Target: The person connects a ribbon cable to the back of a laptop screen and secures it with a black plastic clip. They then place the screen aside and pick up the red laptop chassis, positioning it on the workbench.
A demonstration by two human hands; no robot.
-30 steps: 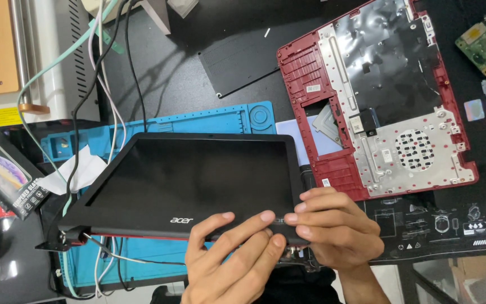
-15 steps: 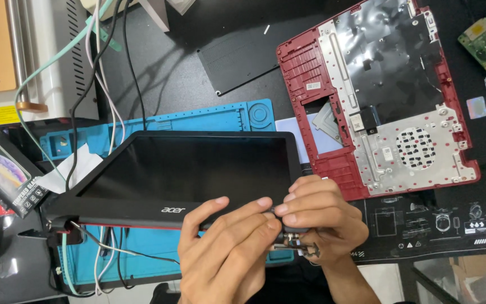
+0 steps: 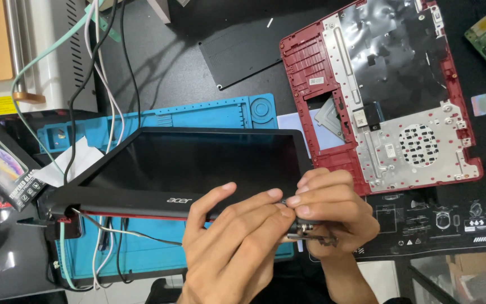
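Both hands pinch the near right corner of the laptop screen panel [image 3: 198,169]. The left hand [image 3: 237,247] closes fingers and thumb on its bottom bezel; the right hand [image 3: 333,211] curls tight around the metal hinge [image 3: 310,232]. The panel is black with a red back edge, tilted up over the blue mat [image 3: 198,115], near the tabletop's front edge.

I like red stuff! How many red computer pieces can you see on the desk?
2. A big red plastic laptop shell lies open at the upper right. A thin red edge runs under the black screen panel both hands hold. More could hide underneath.
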